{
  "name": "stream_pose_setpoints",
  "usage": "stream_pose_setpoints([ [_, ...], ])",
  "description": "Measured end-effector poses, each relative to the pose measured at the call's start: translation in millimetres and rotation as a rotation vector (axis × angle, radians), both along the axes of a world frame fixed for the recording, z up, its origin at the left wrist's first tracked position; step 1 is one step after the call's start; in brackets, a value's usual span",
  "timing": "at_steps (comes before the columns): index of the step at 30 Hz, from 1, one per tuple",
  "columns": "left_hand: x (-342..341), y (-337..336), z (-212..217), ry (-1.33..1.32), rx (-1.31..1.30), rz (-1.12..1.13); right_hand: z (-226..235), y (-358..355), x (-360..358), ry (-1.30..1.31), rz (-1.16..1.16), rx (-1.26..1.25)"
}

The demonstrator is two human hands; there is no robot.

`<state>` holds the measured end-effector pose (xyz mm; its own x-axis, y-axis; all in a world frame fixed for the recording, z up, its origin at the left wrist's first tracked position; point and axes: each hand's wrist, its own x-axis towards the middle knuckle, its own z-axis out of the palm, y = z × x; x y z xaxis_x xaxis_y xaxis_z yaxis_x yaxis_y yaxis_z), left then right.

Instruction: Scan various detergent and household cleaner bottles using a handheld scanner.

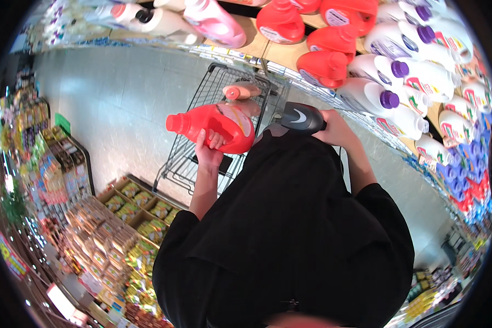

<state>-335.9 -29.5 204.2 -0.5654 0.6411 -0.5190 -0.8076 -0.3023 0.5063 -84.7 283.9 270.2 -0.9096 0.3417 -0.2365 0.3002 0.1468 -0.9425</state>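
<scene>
My left hand [210,146] is closed around the handle of a red detergent jug [227,128], which lies tilted with its red cap toward the left. The jug is over a wire shopping cart [172,161]. My right hand [336,130] grips a dark grey handheld scanner [300,117] with a pale crescent mark, just right of the jug. Its handle and most of my right fingers are hidden. Beyond the jug, a pale pink bottle [243,89] with a red cap is in the cart, partly covered.
A shelf [251,38] runs along the far side and right, bearing red jugs [281,23], a pink jug [216,23] and white bottles with purple caps [369,94]. Cartons of packaged goods [142,210] stand at the left. Grey floor [115,93] shows beyond the cart's left side.
</scene>
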Motion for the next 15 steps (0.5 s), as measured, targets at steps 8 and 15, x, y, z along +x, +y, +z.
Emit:
stream_pose_setpoints([
  [8,17.1,124.0,85.4,0.255,0.28,-0.436,-0.2,24.9,76.9,0.0,-0.269,0.087],
  [15,34.9,193.6,120.1,0.075,0.639,-0.634,41.0,43.1,127.6,0.168,-0.451,0.228],
])
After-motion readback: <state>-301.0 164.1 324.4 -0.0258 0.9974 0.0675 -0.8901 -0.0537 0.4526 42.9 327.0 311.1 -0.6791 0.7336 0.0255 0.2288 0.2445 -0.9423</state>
